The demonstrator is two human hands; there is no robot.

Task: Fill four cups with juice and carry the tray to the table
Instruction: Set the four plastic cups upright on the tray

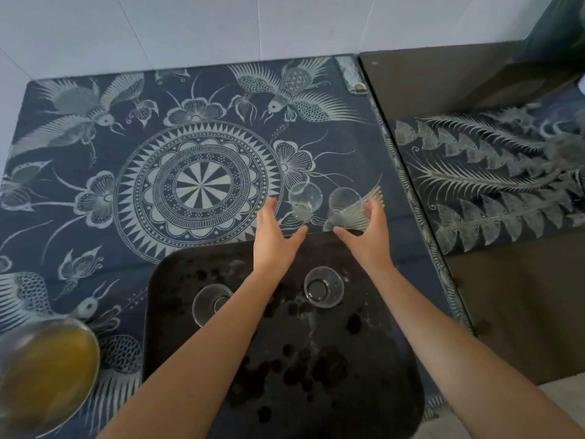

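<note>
A black tray (316, 375) lies at the near edge of a table covered with a dark blue patterned cloth (95, 147). Two empty clear cups stand on the tray: one (323, 286) at centre, one (210, 304) partly behind my left forearm. Two more clear cups stand on the cloth just beyond the tray, a left one (305, 198) and a right one (343, 204). My left hand (273, 236) is open, close beside the left cup. My right hand (368, 231) is open, its fingers curved around the right cup without closing on it. A metal container of yellow juice (44, 372) sits at the lower left.
A white tiled wall (190, 26) rises behind the table. To the right stands a second, lower dark surface (522, 312) with another patterned cloth (490, 175). A small pale object (351, 74) lies at the table's far right corner.
</note>
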